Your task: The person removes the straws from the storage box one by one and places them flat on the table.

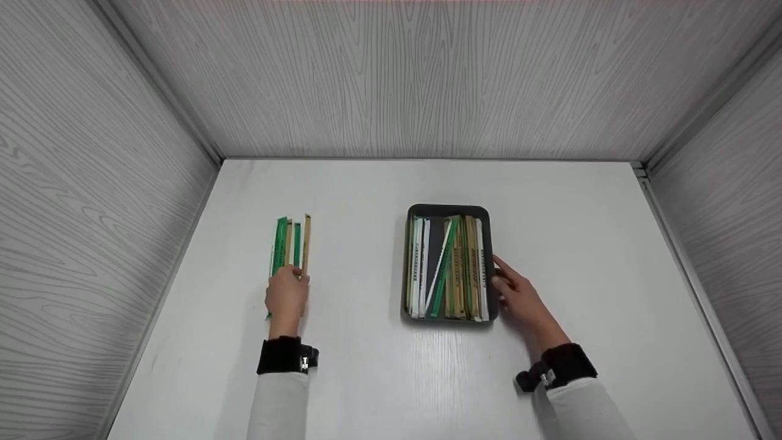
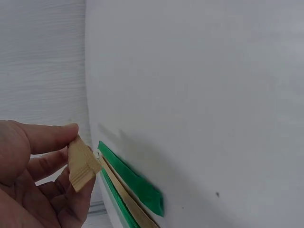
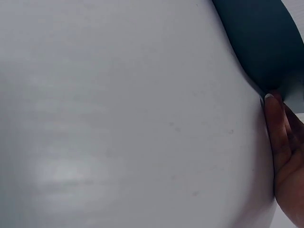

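My left hand point(image 1: 287, 293) is over a small row of long, narrow wrapped sticks at the left of the table. Between thumb and forefinger it pinches a tan paper-wrapped stick point(image 1: 306, 241), whose crimped end point(image 2: 81, 164) faces the left wrist camera. Beneath and beside that hand lie green-wrapped sticks point(image 1: 280, 244), a tan one and a white one, partly hidden by the hand. The fingers of my right hand point(image 1: 519, 296) rest against the right wall of a dark tray point(image 1: 449, 322). In the right wrist view, extended fingers touch the tray's side point(image 3: 261, 42) low down, near the tabletop.
Inside the tray, white sticks point(image 1: 418, 263) stand in a row at the left and tan ones point(image 1: 458, 269) at the right. A green stick point(image 1: 442, 269) slants between them. Grey wood-grain panels point(image 1: 391, 79) enclose the white table point(image 1: 360, 360) at the back and both sides.
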Motion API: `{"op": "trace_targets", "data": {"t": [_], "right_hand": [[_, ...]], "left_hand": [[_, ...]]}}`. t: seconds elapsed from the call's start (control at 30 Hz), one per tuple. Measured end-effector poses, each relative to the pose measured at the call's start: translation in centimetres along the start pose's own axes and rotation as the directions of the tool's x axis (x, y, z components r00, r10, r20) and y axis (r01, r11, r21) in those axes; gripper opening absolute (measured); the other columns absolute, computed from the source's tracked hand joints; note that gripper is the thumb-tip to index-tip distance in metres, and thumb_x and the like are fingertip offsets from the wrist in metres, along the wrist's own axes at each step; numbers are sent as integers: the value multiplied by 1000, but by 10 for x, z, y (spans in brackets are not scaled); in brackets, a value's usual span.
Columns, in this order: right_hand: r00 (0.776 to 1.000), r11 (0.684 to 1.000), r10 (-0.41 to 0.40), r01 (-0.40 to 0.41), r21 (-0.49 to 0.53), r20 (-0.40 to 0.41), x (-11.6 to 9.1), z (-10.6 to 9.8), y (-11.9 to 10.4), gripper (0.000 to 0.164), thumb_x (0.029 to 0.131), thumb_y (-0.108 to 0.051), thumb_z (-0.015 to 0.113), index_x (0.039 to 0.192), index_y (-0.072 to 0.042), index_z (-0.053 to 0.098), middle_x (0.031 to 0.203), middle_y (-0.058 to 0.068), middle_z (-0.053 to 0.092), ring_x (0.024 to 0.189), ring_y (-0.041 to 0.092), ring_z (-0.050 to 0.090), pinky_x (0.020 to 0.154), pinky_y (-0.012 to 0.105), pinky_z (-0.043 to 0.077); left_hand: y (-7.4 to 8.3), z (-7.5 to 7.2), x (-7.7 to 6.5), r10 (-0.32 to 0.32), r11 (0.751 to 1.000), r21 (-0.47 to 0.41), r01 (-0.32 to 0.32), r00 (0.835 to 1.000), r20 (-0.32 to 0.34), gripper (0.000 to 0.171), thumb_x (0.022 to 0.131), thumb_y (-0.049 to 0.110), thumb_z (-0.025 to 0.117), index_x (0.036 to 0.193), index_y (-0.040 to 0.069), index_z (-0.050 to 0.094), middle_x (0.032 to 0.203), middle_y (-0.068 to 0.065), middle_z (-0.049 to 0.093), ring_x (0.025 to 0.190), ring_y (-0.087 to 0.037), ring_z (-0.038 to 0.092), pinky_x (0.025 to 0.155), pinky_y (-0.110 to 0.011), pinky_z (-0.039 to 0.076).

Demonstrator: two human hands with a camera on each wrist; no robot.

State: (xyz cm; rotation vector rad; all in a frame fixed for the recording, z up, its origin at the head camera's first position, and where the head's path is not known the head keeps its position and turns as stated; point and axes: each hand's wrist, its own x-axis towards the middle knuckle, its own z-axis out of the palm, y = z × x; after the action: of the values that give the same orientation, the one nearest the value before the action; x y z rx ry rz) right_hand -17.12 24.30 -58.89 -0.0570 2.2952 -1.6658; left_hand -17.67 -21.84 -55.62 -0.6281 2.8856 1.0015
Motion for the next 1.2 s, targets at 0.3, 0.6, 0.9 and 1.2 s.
{"op": "trace_targets", "data": {"t": [0.3,0.6,0.9,1.2], "right_hand": [[1000,1000,-4,4,8,-13,2,0,11,56,106,-24,46,157,-21,25,146,24,42,100,30,61,73,33,51],[1000,1000,-17,17,2,-11,2,2,9,55,106,-21,46,157,-19,26,144,25,44,99,32,62,73,34,52],[1000,1000,0,0,-2,8,-9,3,-17,54,106,-14,44,156,-10,25,144,28,42,102,37,60,73,35,51],[1000,1000,9,-9,-7,-19,4,2,15,55,106,-25,45,157,-24,25,147,22,42,97,29,61,70,33,50]], "left_hand": [[-4,1,9,-16,1000,27,16,999,-31,19,93,6,61,103,-8,68,97,-28,68,83,-41,67,61,-50,51],[-6,3,16,-23,997,74,24,1000,-13,18,92,3,55,100,-7,68,94,-27,67,81,-40,67,60,-51,51],[-10,4,15,-6,996,86,8,1000,-20,13,91,2,57,92,-7,67,86,-25,67,75,-39,66,56,-49,49],[-2,4,11,21,996,89,-17,999,-49,17,92,6,58,99,-6,66,90,-24,67,76,-39,66,56,-49,51]]}}
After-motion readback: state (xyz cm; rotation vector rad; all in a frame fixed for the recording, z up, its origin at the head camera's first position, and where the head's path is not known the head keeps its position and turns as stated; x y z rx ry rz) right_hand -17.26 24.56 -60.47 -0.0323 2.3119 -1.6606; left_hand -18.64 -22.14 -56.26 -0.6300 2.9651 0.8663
